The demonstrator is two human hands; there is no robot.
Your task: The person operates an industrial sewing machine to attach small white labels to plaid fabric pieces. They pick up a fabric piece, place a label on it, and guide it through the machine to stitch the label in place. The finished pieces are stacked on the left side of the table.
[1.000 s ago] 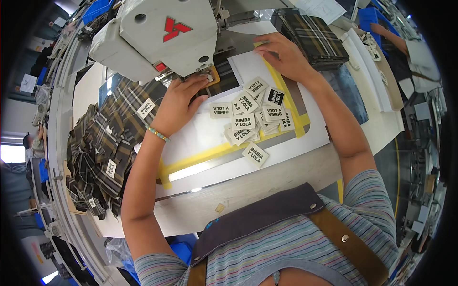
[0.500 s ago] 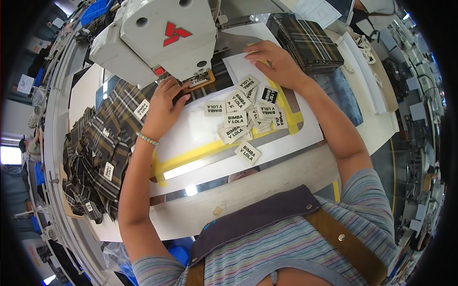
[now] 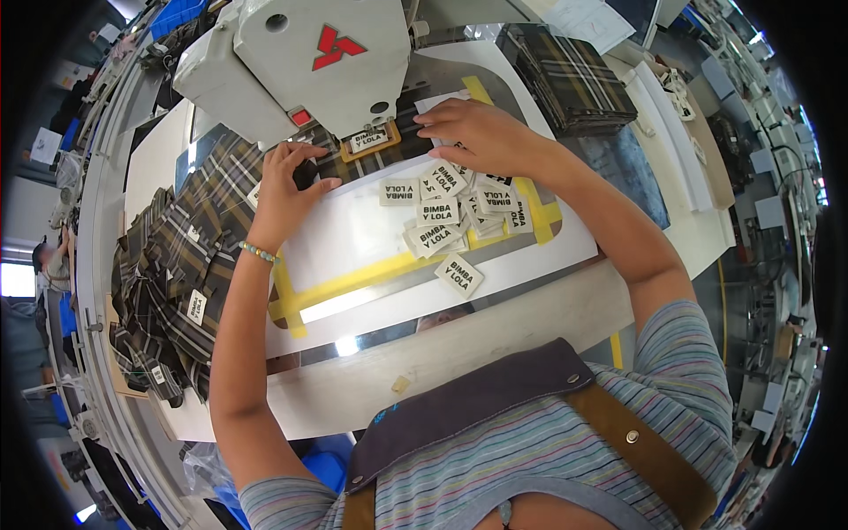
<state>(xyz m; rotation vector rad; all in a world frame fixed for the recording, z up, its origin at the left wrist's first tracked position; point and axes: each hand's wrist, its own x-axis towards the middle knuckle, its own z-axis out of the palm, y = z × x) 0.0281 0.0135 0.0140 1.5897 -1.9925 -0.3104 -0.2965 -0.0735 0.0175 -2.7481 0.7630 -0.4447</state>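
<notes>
A label (image 3: 367, 140) with dark print lies inside the tan clamp frame (image 3: 387, 152) under the white sewing machine head (image 3: 327, 75). Beneath it runs dark plaid fabric (image 3: 389, 162). To the left of the clamp, my left hand (image 3: 290, 187) rests its fingertips on the fabric, thumb spread apart. My right hand (image 3: 481, 140) is right of the clamp, palm down, with outstretched fingertips at the fabric's right part. What lies under those fingers is partly hidden. Just in front of my right hand is a loose pile of pale labels (image 3: 438, 212), one of them alone nearer me (image 3: 459, 276).
Bunched plaid pieces (image 3: 177, 283) with labels attached hang over the table's left side. A stack of folded plaid pieces (image 3: 574, 84) stands at the back right. Yellow tape (image 3: 353, 287) borders the white work plate (image 3: 331, 252). Papers (image 3: 587, 22) lie farther back.
My left hand has drawn slightly left, away from the clamp, uncovering more of the label there. The right hand has come left and nearer the clamp, over the fabric.
</notes>
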